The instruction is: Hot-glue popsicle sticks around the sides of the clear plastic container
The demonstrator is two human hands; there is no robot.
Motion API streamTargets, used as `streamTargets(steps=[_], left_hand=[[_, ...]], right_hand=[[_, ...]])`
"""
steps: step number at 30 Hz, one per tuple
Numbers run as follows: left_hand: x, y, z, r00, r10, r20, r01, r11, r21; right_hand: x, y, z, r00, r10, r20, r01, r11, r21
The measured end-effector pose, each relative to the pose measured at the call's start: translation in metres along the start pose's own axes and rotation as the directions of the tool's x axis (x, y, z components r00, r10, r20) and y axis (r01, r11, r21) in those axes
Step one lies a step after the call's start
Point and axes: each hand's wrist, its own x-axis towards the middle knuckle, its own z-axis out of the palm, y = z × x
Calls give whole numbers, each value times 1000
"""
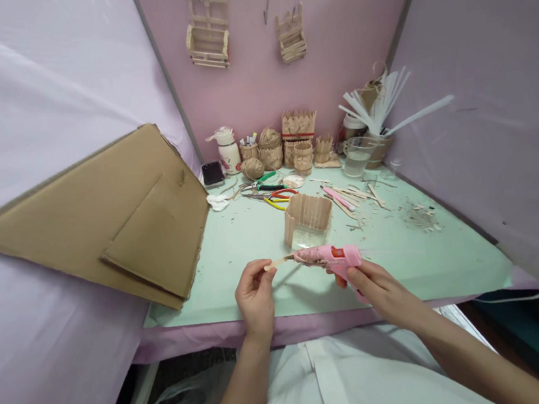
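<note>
In my right hand is a pink glue gun, gripped by its handle, its nozzle pointing left. My left hand pinches a short wooden craft stick between thumb and fingers. The nozzle tip meets the stick's right end or lies just over it; I cannot tell if they touch. Just beyond the gun stands a small box of wooden sticks with a clear base, its near side open.
Behind lie pliers, a pink craft knife and loose sticks. Jars, twine balls and a water cup line the back. Cardboard sheets lean at left. Wood scraps are scattered at right.
</note>
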Motion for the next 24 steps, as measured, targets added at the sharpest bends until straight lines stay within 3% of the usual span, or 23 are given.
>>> streamTargets(steps=[24], left_hand=[[0,0,-1,1000,-13,-9,13,1000,-4]], right_hand=[[4,8,-14,999,3,-44,-6,998,-67]])
